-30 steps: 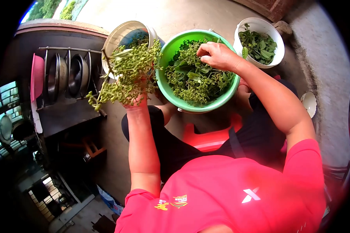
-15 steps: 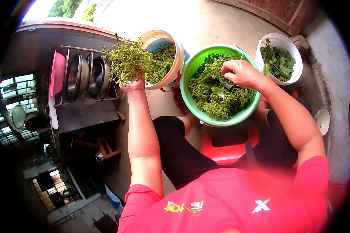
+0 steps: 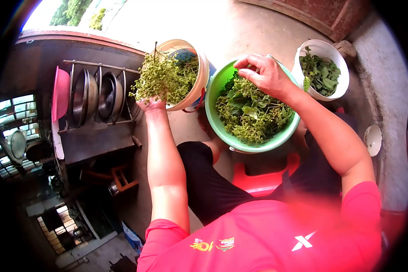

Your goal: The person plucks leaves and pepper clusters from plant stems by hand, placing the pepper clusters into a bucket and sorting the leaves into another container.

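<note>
The bunch of sprigs (image 3: 157,80) is yellow-green, dense with small round berries, and positioned at the left rim of the left white bucket (image 3: 205,72). My left hand (image 3: 152,104) is closed on it from the near side; its fingers are mostly hidden by berries. My right hand (image 3: 268,75) is half curled above the green bucket (image 3: 214,120), thumb and forefinger apart; I cannot tell whether it grips anything. The red stool (image 3: 258,182) is partly covered by my legs. Buckets: three, including one right white bucket (image 3: 344,79) containing leaves. Pink basket (image 3: 60,95): one, far left.
</note>
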Demonstrator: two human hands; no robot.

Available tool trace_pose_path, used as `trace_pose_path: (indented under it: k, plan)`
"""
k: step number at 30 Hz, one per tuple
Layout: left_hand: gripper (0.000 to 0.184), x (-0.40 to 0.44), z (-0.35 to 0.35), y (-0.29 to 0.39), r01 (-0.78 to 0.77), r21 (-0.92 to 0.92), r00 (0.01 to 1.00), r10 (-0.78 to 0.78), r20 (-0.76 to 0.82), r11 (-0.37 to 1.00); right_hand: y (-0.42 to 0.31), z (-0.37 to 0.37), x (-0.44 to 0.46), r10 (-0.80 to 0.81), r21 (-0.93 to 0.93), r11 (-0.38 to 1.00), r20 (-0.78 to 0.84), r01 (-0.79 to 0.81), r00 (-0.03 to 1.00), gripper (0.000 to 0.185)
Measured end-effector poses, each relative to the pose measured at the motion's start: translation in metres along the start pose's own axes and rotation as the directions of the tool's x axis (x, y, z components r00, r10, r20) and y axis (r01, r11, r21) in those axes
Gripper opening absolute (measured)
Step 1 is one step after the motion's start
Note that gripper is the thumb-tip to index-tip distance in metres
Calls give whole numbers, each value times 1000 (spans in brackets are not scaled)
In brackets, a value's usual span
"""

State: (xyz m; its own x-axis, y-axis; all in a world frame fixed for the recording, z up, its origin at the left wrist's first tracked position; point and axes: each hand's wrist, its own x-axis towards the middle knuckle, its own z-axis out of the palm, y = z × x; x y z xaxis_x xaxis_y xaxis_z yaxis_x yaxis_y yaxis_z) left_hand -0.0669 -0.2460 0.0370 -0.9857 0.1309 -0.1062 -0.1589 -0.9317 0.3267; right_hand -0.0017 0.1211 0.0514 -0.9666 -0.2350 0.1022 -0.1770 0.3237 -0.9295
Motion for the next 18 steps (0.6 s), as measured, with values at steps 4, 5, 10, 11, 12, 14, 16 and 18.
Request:
trace_pose_path:
  k: [4, 5, 10, 11, 12, 14, 16, 18]
  plan:
    - [43, -1, 1, -13, -50, 246, 994, 72, -79, 968, -20, 19, 20, -120, 199, 967, -197, 159, 973, 22]
    - [40, 0, -1, -17, -88, 326, 980, 140, -141, 941, -23, 25, 24, -166, 143, 968, -258, 208, 952, 24]
    - [13, 0, 3, -25, 44, 336, 999, -38, -23, 941, -36, 41, 40, -201, 176, 952, -253, 250, 946, 27]
    - [13, -3, 6, -28, 49, 371, 998, -60, 20, 928, -38, 43, 41, -213, 211, 943, -207, 256, 955, 26]
    - [13, -8, 17, -35, 50, 404, 995, -82, 63, 913, -37, 44, 42, -213, 214, 943, -204, 256, 956, 26]
    - [13, -3, 3, -26, 65, 379, 997, -72, 5, 923, -36, 47, 41, -135, 406, 898, -111, 169, 985, 19]
    - [13, -5, 10, -26, 64, 408, 998, -65, -13, 911, -38, 47, 42, -98, 460, 880, -68, 118, 993, 17]
    - [23, -7, 7, -26, -10, 308, 973, -62, 224, 951, -39, 46, 43, -30, 552, 834, 13, 18, 999, 14]
